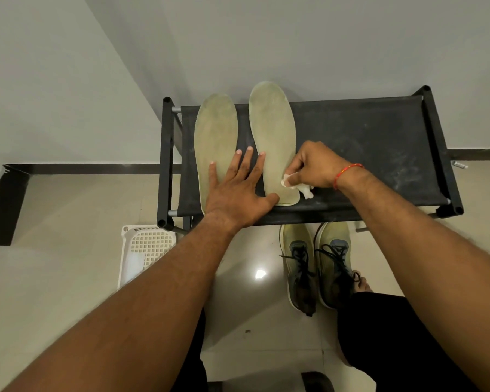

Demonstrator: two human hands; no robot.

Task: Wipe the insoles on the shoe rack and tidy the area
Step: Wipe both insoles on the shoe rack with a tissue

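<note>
Two pale green insoles lie side by side on the black fabric top of the shoe rack (pixel 365 154). My left hand (pixel 238 188) lies flat with fingers spread, pressing on the heel end of the left insole (pixel 215 131) and touching the right insole (pixel 275 137) with the thumb and a fingertip. My right hand (pixel 314 165) is closed on a small white wipe (pixel 303 189), held against the heel part of the right insole near its right edge.
A pair of green lace-up shoes (pixel 317 267) stands on the tiled floor in front of the rack. A white plastic basket (pixel 145 250) lies on the floor at the rack's left front corner. Walls stand behind and to the left.
</note>
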